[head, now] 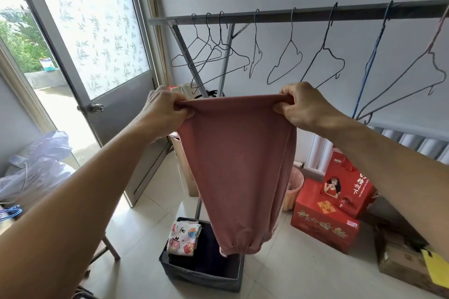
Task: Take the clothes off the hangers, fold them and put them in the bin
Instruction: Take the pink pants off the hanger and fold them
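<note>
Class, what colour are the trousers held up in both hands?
Dusty pink trousers, clearest in the head view.

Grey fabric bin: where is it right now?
Head view, bottom centre: the grey fabric bin sits on the tiled floor, directly under the hanging cuffs of the pink pants, left of the red cartons. Folded clothes already lie inside.

i get bright daylight pouring in through the open doorway [29, 39] at left, blown out to white there. the rail [291, 16] bows from wide-angle distortion, and edges go soft.
</note>
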A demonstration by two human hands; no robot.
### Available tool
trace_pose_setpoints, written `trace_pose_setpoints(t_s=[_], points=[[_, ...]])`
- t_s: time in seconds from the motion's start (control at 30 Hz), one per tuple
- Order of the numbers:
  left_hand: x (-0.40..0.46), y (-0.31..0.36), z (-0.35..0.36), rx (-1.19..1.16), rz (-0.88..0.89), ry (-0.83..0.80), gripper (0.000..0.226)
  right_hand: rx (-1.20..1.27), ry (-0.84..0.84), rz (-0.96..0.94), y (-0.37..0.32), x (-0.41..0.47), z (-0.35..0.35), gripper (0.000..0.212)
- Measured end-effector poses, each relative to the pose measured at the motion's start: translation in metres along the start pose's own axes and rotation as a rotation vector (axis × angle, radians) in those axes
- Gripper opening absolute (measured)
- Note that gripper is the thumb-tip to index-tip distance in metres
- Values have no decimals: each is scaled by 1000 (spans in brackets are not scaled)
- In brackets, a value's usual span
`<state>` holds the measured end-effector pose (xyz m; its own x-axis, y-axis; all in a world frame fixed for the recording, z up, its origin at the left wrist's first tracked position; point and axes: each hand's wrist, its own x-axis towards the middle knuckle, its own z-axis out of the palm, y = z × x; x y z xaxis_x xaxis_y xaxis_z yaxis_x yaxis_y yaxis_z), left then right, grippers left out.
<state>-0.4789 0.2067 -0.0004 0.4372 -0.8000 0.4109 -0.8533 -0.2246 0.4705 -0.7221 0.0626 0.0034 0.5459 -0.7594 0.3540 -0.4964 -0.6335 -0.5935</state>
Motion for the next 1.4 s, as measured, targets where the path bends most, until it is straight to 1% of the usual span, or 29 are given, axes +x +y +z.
trace_pose_setpoints(t_s=[0.03, 0.1, 0.2, 0.3, 0.33, 0.37, 0.4, 0.43, 0.47, 0.5, 0.53, 0.6, 0.67, 0.7, 0.77, 0.8, 0.87, 0.9, 0.97, 1.03, 1.1, 1.13, 1.17, 1.2, 1.23, 1.27, 1.33, 1.37, 1.4], points=[[0, -4, -1, -82, -24, 7, 8, 15, 17, -15, 1, 1, -1, 10], [-2, -6, -3, -382, -82, 61, 7, 105, 54, -27, 0, 2, -6, 9], [-9, -3, 0, -749, -186, 153, 6, 509, 18, 33, -3, 1, -11, 7], [-12, 3, 4, -1047, -289, 257, 7, 678, 45, 30, -10, 3, -6, 9], [-14, 3, 5, -1181, -317, 264, 10, 698, 72, 28, -13, 5, -4, 9], [-17, 1, 7, -1307, -313, 230, 20, 713, 101, 28, -16, 7, -3, 10], [-22, -3, 12, -1381, -291, 141, 38, 725, 119, 26, -19, 9, -3, 12], [-29, -8, 20, -1368, -274, 11, 56, 728, 127, 22, -22, 12, -4, 14], [-38, -10, 28, -1294, -277, -125, 67, 726, 129, 20, -23, 13, -4, 16], [-46, -12, 38, -1199, -284, -224, 64, 723, 124, 19, -23, 14, -4, 17], [-52, -14, 46, -1135, -312, -253, 51, 725, 114, 26, -22, 14, -3, 17], [-55, -14, 54, -1161, -410, -238, 34, 726, 98, 64, -17, 16, -4, 15], [-54, -13, 55, -1271, -445, -220, 30, 753, 70, 139, -12, 15, -9, 15], [-53, -12, 56, -1302, -446, -208, 26, 818, 38, 182, -8, 11, -13, 15], [-53, -7, 59, -1330, -481, -179, 16, 996, -114, 237, 4, -5, -13, 22], [-56, -4, 62, -1331, -509, -171, 14, 1011, -223, 268, 15, -18, -6, 29], [-63, 0, 68, -1305, -559, -183, 15, 884, -377, 338, 34, -48, 19, 35], [-68, 0, 71, -1291, -578, -198, 15, 831, -375, 373, 42, -56, 32, 36], [-74, -6, 75, -1241, -592, -197, 14, 802, -295, 444, 49, -61, 48, 33], [-74, -7, 72, -1212, -571, -160, 13, 941, -234, 481, 47, -54, 49, 31], [-71, -12, 65, -1296, -572, -75, 15, 1087, -243, 445, 43, -49, 46, 32], [-72, -14, 62, -1360, -567, -79, 17, 1039, -297, 402, 42, -49, 49, 29], [-77, -17, 61, -1359, -546, -121, 18, 917, -344, 376, 43, -54, 55, 23], [-84, -21, 63, -1251, -521, -184, 19, 786, -334, 389, 47, -59, 65, 19], [-90, -25, 67, -1102, -509, -227, 20, 704, -267, 430, 53, -62, 74, 17], [-94, -32, 73, -998, -527, -215, 21, 693, -196, 479, 57, -62, 83, 18], [-94, -38, 81, -957, -601, -109, 22, 755, -98, 512, 55, -63, 93, 34], [-90, -39, 83, -943, -616, -51, 30, 761, -58, 500, 53, -62, 94, 49], [-86, -38, 83, -891, -622, 2, 44, 755, -26, 493, 52, -59, 94, 65]])
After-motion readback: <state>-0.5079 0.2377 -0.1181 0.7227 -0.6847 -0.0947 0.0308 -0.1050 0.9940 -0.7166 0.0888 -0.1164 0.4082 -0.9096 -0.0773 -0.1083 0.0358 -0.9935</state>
